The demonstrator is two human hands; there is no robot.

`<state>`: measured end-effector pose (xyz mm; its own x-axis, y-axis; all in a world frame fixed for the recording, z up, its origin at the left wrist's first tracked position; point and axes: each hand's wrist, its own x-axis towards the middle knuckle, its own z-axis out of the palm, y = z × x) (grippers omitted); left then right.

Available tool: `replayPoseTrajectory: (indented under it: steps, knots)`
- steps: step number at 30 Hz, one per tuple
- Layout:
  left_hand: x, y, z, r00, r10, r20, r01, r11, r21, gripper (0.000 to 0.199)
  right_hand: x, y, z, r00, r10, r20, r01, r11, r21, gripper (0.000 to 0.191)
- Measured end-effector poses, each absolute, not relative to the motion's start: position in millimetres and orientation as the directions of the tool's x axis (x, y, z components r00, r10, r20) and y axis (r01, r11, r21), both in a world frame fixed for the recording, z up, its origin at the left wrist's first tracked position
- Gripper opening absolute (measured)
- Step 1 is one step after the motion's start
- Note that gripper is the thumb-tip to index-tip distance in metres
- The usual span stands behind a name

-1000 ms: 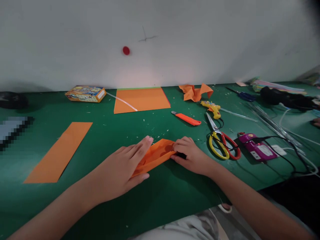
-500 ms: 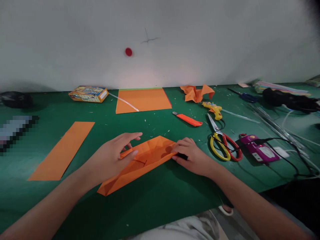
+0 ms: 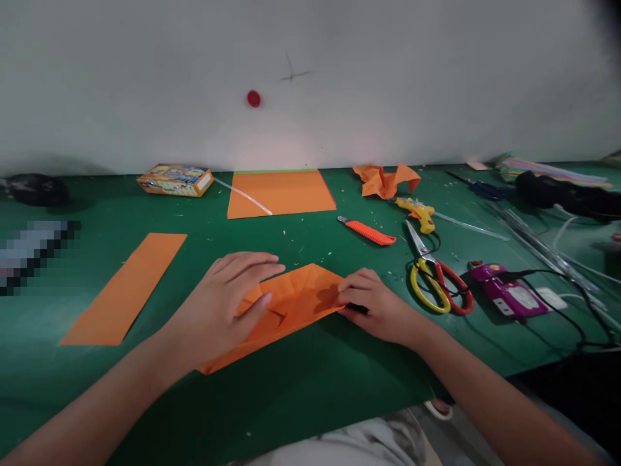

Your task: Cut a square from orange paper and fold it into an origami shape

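A folded orange paper [image 3: 301, 294] with raised edges and creases lies slantwise on the green table [image 3: 291, 401]. Over its left part is my left hand [image 3: 230, 298], fingers spread and thumb apart, hiding some of the folds. At the right end of the paper, my right hand [image 3: 366, 301] pinches the edge between thumb and fingers. A flat orange strip [image 3: 129, 288] lies to the left of my left hand.
Scissors [image 3: 434, 278], an orange cutter [image 3: 369, 232], a yellow glue gun [image 3: 418, 213] and a purple power block [image 3: 509, 291] with cables lie on the right. Orange sheets [image 3: 281, 194], a box [image 3: 175, 180] and crumpled paper [image 3: 387, 181] are at the back.
My left hand has turned over the folded paper, its fingers reaching further across it. The paper's near side lies a little flatter. My right hand stays at the right end. The view has shifted slightly.
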<state>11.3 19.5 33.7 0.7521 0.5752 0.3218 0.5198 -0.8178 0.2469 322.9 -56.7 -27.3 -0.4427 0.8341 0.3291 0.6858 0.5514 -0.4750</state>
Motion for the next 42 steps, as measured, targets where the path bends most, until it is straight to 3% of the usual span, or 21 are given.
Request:
replayPoseTrajectory:
  steps: [4, 7, 11, 16, 25, 28, 30, 34, 38, 42]
  knots:
    - [10, 2, 45, 0.852, 0.452, 0.264, 0.377, -0.879, 0.292, 0.027, 324, -61, -27, -0.522, 0.688, 0.504, 0.64, 0.707, -0.301, 0.019]
    - [9, 6, 37, 0.916, 0.357, 0.185, 0.299, -0.912, 0.28, 0.027, 322, -67, -25, -0.596, 0.591, 0.544, 0.629, 0.765, -0.142, 0.029]
    - [6, 21, 18, 0.899, 0.415, 0.141, 0.373, -0.893, 0.253, 0.033, 320, -71, -24, -0.636, 0.558, 0.534, 0.635, 0.771, -0.05, 0.028]
    - [2, 33, 3, 0.76, 0.643, 0.101, 0.616, -0.76, 0.207, 0.056, 322, -69, -26, -0.617, 0.573, 0.54, 0.651, 0.757, -0.06, 0.029]
    - [9, 18, 13, 0.605, 0.796, -0.019, 0.775, -0.584, 0.243, 0.07, 321, -71, -26, -0.599, 0.646, 0.474, 0.669, 0.728, -0.147, 0.039]
    - [11, 12, 14, 0.608, 0.79, -0.077, 0.774, -0.568, 0.278, 0.064, 316, -73, -22, -0.592, 0.638, 0.492, 0.628, 0.748, -0.215, 0.04]
    - [12, 12, 14, 0.608, 0.787, -0.101, 0.772, -0.557, 0.307, 0.052, 314, -73, -20, -0.596, 0.615, 0.516, 0.581, 0.774, -0.252, 0.031]
    - [13, 14, 17, 0.636, 0.771, 0.029, 0.74, -0.62, 0.259, 0.017, 314, -72, -18, -0.627, 0.587, 0.512, 0.531, 0.803, -0.271, 0.02]
    - [12, 14, 17, 0.737, 0.64, 0.219, 0.609, -0.769, 0.195, 0.025, 315, -71, -17, -0.631, 0.587, 0.508, 0.543, 0.801, -0.251, 0.018]
    - [11, 13, 10, 0.897, 0.419, 0.142, 0.38, -0.894, 0.236, 0.049, 312, -75, -18, -0.652, 0.575, 0.494, 0.565, 0.803, -0.189, 0.022]
